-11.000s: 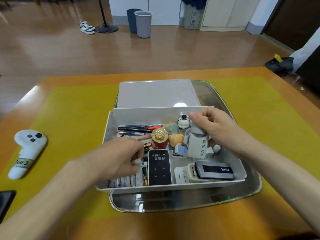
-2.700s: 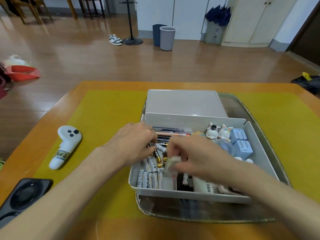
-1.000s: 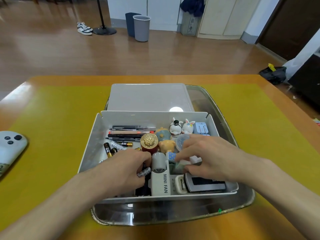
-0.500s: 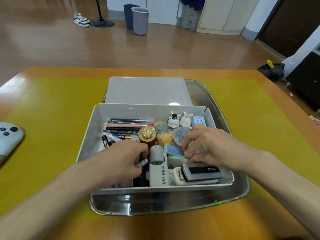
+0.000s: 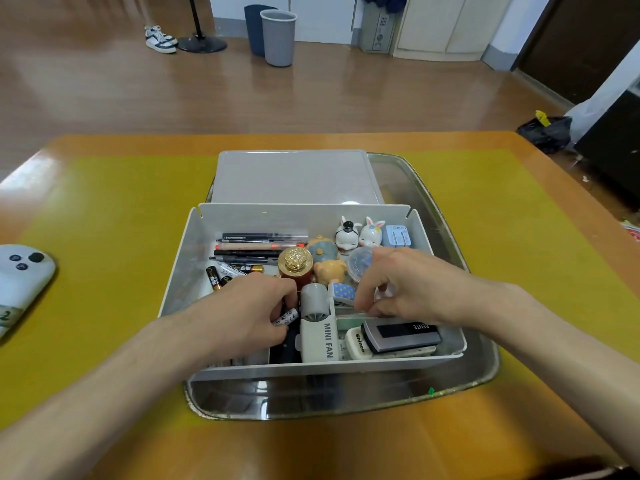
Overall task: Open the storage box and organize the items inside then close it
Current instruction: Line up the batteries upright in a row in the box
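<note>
The white storage box (image 5: 185,271) stands open on a metal tray (image 5: 485,362), and its lid (image 5: 294,178) lies flat behind it. Inside are pens (image 5: 256,244), loose batteries (image 5: 216,277), a red bottle with a gold cap (image 5: 295,266), small figurines (image 5: 346,233), a white mini fan (image 5: 317,329) and a grey device (image 5: 401,334). My left hand (image 5: 242,313) reaches into the box's front left and pinches a white battery (image 5: 286,317). My right hand (image 5: 405,285) hovers over the right half, fingers curled down by a blue dotted item (image 5: 341,292); what they touch is hidden.
A white controller (image 5: 20,278) lies at the left on the yellow mat (image 5: 104,237). The wooden table edge runs beyond the mat. On the floor behind stand two bins (image 5: 278,36), with a shoe (image 5: 159,39) to their left.
My right hand has drawn back from the front right corner toward the box's middle. My left hand stays at the front left with the battery. The mini fan now lies flat in the front.
</note>
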`<control>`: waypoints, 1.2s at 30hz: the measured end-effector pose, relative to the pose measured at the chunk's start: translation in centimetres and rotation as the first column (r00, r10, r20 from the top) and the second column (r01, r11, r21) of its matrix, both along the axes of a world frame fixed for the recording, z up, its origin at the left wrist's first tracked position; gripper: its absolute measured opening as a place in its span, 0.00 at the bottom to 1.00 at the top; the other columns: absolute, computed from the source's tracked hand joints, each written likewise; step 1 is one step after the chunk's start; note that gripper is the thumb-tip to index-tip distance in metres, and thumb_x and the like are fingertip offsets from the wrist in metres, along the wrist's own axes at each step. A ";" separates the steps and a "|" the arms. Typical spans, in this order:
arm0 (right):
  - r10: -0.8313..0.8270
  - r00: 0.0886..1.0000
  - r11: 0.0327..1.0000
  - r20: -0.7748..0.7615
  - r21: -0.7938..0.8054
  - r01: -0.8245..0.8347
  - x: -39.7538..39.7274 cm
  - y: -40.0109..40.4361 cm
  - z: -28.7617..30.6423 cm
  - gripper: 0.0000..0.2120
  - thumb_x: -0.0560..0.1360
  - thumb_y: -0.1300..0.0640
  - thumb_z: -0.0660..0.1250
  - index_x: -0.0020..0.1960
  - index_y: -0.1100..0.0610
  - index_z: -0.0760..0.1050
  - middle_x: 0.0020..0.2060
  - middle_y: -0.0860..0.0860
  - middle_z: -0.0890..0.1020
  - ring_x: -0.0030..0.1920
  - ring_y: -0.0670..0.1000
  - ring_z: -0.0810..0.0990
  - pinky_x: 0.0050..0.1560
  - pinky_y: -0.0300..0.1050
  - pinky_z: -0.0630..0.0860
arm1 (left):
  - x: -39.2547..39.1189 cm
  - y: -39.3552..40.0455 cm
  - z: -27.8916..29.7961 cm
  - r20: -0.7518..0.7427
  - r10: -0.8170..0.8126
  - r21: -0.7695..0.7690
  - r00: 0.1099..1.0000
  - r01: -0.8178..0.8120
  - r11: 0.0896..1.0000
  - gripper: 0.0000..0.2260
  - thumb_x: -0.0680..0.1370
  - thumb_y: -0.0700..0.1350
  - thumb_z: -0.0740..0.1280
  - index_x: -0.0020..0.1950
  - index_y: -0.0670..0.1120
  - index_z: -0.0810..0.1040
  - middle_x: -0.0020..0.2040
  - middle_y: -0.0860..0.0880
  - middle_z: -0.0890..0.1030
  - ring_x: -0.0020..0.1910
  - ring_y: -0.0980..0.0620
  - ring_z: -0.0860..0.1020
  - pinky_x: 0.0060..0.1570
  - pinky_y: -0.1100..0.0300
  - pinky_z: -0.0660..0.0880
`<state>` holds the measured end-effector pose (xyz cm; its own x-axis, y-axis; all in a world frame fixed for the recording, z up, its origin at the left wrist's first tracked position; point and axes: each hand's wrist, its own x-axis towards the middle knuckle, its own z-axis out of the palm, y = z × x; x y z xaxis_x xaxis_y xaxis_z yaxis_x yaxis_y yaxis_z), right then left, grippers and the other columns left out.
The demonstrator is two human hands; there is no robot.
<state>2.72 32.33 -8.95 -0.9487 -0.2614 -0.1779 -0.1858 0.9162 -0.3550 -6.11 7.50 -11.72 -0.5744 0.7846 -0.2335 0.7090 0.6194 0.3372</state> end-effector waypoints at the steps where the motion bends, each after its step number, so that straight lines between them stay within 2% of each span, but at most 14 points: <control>1: -0.010 1.000 1.000 -0.007 -0.017 0.010 0.0 0.0 0.4 0.10 0.73 0.55 0.76 0.48 0.40 0.84 0.36 0.30 0.76 0.46 0.35 0.76 0.43 0.37 0.74 | 0.0 0.0 0.0 -0.001 -0.001 -0.001 1.000 0.001 1.000 0.08 0.74 0.46 0.69 0.52 0.52 0.76 0.40 0.55 0.78 0.39 0.57 0.75 0.36 0.62 0.73; 4: -0.028 1.000 0.997 0.005 -0.072 0.028 0.6 0.6 2.1 0.07 0.72 0.48 0.77 0.49 0.40 0.84 0.40 0.23 0.77 0.42 0.40 0.76 0.39 0.36 0.72 | 0.0 0.0 0.2 -0.007 -0.004 0.000 1.000 0.004 1.000 0.08 0.75 0.46 0.69 0.53 0.52 0.76 0.41 0.55 0.78 0.40 0.57 0.75 0.39 0.60 0.75; 7: -0.030 0.982 0.995 0.185 -0.083 0.046 2.1 1.2 3.2 0.16 0.68 0.41 0.78 0.54 0.39 0.82 0.43 0.26 0.81 0.39 0.37 0.76 0.36 0.30 0.70 | -0.1 -0.1 0.4 0.000 -0.005 0.001 1.000 0.005 1.000 0.08 0.75 0.46 0.69 0.52 0.53 0.75 0.42 0.55 0.78 0.41 0.57 0.75 0.41 0.58 0.76; 9: -0.022 0.973 1.000 0.231 0.020 0.018 3.0 1.2 3.1 0.20 0.68 0.41 0.79 0.58 0.38 0.80 0.38 0.19 0.75 0.39 0.30 0.75 0.34 0.27 0.69 | -0.1 -0.1 0.4 0.000 -0.009 0.003 1.000 0.009 1.000 0.07 0.75 0.46 0.69 0.52 0.53 0.75 0.42 0.55 0.78 0.40 0.57 0.75 0.40 0.59 0.76; 10: -0.015 0.976 0.995 0.217 0.095 -0.006 3.2 1.0 2.9 0.21 0.68 0.40 0.78 0.59 0.38 0.78 0.37 0.17 0.72 0.39 0.28 0.74 0.31 0.29 0.68 | -0.1 0.0 0.4 -0.001 -0.012 0.002 1.000 0.012 1.000 0.07 0.75 0.46 0.69 0.52 0.53 0.75 0.42 0.55 0.78 0.40 0.57 0.75 0.40 0.59 0.75; 12: -0.008 0.987 0.979 0.161 0.204 -0.025 3.5 0.7 2.6 0.23 0.68 0.36 0.76 0.60 0.35 0.75 0.36 0.23 0.74 0.39 0.33 0.75 0.31 0.32 0.64 | -0.1 0.0 0.3 0.003 -0.012 -0.005 1.000 0.012 1.000 0.07 0.75 0.46 0.69 0.52 0.53 0.75 0.42 0.55 0.78 0.40 0.57 0.75 0.40 0.60 0.75; 14: -0.003 0.992 0.973 0.129 0.230 -0.027 3.6 0.8 2.3 0.24 0.67 0.33 0.74 0.60 0.35 0.74 0.41 0.31 0.77 0.42 0.39 0.75 0.36 0.34 0.66 | -0.1 -0.1 0.3 0.007 -0.009 -0.005 1.000 0.009 1.000 0.08 0.75 0.46 0.69 0.52 0.53 0.76 0.42 0.55 0.78 0.40 0.57 0.75 0.40 0.59 0.76; 17: 0.013 0.988 0.980 0.154 0.192 -0.042 3.5 0.9 2.4 0.21 0.69 0.31 0.71 0.59 0.35 0.74 0.44 0.31 0.79 0.43 0.36 0.76 0.37 0.35 0.67 | -0.1 -0.2 0.2 -0.002 -0.006 -0.002 1.000 0.006 1.000 0.07 0.75 0.46 0.69 0.52 0.53 0.76 0.41 0.56 0.78 0.40 0.58 0.75 0.39 0.59 0.76; 21: -0.013 0.994 0.995 0.106 0.096 0.003 3.0 0.7 2.5 0.10 0.75 0.35 0.67 0.54 0.36 0.78 0.43 0.30 0.81 0.44 0.34 0.78 0.39 0.36 0.72 | -0.2 -0.3 0.1 -0.011 -0.001 0.000 1.000 0.001 1.000 0.07 0.74 0.47 0.69 0.51 0.54 0.76 0.41 0.56 0.78 0.39 0.58 0.75 0.39 0.59 0.76; 25: -0.020 1.000 0.987 -0.018 0.162 0.023 2.0 -0.2 2.2 0.07 0.76 0.39 0.69 0.51 0.39 0.80 0.42 0.33 0.81 0.39 0.36 0.74 0.39 0.38 0.70 | 0.1 -0.1 -0.2 -0.028 -0.002 0.008 1.000 0.002 1.000 0.05 0.75 0.48 0.69 0.50 0.52 0.76 0.41 0.55 0.78 0.40 0.56 0.76 0.40 0.58 0.76; 28: -0.007 0.999 0.982 -0.049 0.188 0.016 0.8 -1.1 1.9 0.06 0.75 0.42 0.72 0.50 0.40 0.83 0.39 0.36 0.81 0.39 0.41 0.73 0.41 0.42 0.72 | 0.1 -0.2 0.2 -0.035 -0.003 0.025 0.999 0.004 1.000 0.07 0.77 0.54 0.68 0.49 0.53 0.76 0.40 0.56 0.78 0.39 0.56 0.76 0.40 0.58 0.76; 33: 0.084 0.996 0.952 -0.023 0.298 -0.073 -0.9 -2.7 1.2 0.07 0.71 0.41 0.74 0.47 0.42 0.84 0.33 0.40 0.74 0.39 0.46 0.75 0.34 0.41 0.66 | -0.6 -1.2 1.3 -0.054 0.027 -0.013 0.998 -0.028 1.000 0.07 0.77 0.57 0.66 0.52 0.57 0.76 0.42 0.58 0.79 0.40 0.61 0.75 0.42 0.56 0.77; 36: 0.069 0.997 0.935 -0.017 0.349 -0.059 -1.7 -2.9 1.0 0.06 0.71 0.43 0.75 0.47 0.41 0.84 0.38 0.41 0.81 0.43 0.47 0.79 0.38 0.43 0.70 | -0.8 -1.3 1.6 -0.051 0.039 -0.022 0.998 -0.041 0.999 0.08 0.77 0.58 0.66 0.51 0.57 0.77 0.42 0.59 0.79 0.40 0.60 0.76 0.43 0.56 0.77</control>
